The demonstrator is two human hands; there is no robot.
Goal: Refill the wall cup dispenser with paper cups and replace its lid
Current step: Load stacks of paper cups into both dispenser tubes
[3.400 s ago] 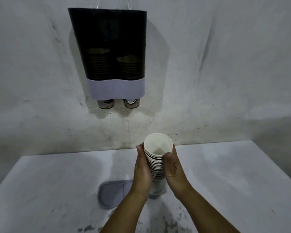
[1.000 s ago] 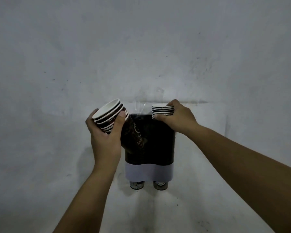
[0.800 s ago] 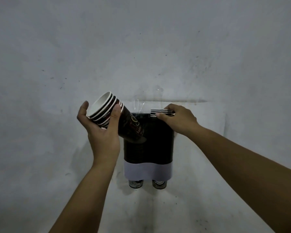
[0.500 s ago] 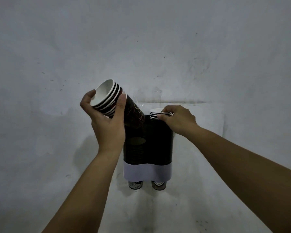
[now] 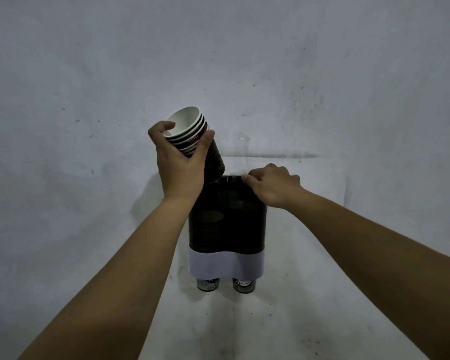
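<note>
because the left tube is next to fill, my left hand point(image 5: 178, 165) grips the tilted cup stack point(image 5: 192, 136) above the dispenser point(image 5: 226, 224); my right hand point(image 5: 273, 185), fingers curled, steadies its top right edge.

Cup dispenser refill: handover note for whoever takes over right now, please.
Left hand: grips a tilted cup stack, its bottom end at the dispenser's left top opening, not yet in.
Right hand: fingers curled at the dispenser's right top edge; whether it holds anything cannot be told.
Dispenser: on the wall, top open, no lid in view. Cups show dimly in both tubes; one cup pokes out below each, left and right.
Done: lid off.
Left: straighten the stack and lower it into the left tube, then find the lid and refit it.
</note>
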